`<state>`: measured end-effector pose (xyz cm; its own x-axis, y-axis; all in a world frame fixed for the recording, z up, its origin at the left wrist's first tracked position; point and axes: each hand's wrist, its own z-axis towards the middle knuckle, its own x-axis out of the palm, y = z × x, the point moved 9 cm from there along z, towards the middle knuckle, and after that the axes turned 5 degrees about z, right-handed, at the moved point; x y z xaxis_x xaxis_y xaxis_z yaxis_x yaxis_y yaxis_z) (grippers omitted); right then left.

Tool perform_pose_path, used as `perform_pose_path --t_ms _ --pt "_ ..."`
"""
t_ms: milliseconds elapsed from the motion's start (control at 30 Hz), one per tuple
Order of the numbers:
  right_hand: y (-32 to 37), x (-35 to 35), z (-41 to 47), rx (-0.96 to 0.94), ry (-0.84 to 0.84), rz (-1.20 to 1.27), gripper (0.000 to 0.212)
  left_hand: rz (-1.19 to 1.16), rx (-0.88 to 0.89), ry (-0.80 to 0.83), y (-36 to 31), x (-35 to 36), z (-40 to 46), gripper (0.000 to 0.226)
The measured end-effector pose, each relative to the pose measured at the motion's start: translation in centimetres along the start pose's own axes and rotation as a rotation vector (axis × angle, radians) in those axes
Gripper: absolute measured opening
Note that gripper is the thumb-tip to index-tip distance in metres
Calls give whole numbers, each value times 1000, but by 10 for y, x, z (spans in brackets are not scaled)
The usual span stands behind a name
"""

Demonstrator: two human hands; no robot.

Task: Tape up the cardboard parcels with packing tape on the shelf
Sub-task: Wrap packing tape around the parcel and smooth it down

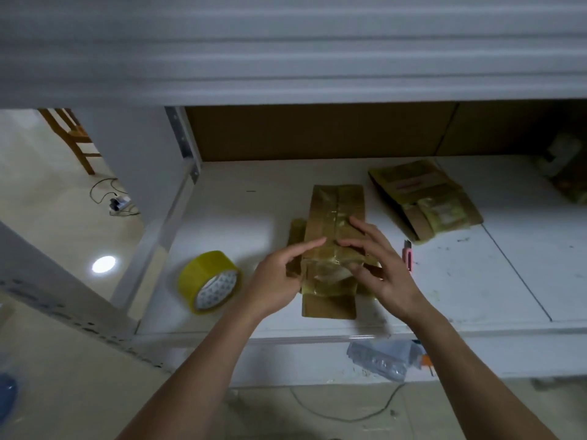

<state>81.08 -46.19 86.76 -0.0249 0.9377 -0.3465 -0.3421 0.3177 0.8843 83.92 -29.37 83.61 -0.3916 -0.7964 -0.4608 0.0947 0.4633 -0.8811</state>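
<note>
- Cardboard parcel [333, 236] lies flat on the white shelf [241, 217], near its front edge.
- My left hand [279, 281] rests at the parcel's left side, forefinger extended onto the taped top.
- My right hand [381, 265] presses spread, relaxed fingers on the tape.
- Yellow tape roll [209, 282] stands left of the parcel.
- Second parcel [425, 198] lies further back, to the right.

We look down on a white shelf [241, 217] where a flat cardboard parcel [336, 204] lies near the front edge, glossy with tape. Our left hand [279, 281] rests at its left side, forefinger stretched across the top; our right hand [381, 268] spreads its fingers over the taped middle. A yellow tape roll [209, 281] stands tilted toward the front left corner. A second parcel [425, 198] lies further back to the right, a pink cutter [408, 254] between them.
</note>
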Motion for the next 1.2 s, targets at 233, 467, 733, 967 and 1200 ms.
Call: perform_pose_path --t_ms 233,467,733,967,1200 --pt "-13 3 4 -63 -244 -260 44 47 -4 -21 -1 1 1 88" --pt "-13 12 2 -182 -244 -446 54 25 7 1 1 2 1 70" --pt "-22 13 -6 -240 -15 -426 66 341 112 -15 -7 12 -1 65" --pt "-20 14 -5 -183 -118 -415 50 485 164 -201 -21 10 3 44" --pt "-18 13 -9 -230 -20 -444 74 629 122 -136 -21 14 -1 65"
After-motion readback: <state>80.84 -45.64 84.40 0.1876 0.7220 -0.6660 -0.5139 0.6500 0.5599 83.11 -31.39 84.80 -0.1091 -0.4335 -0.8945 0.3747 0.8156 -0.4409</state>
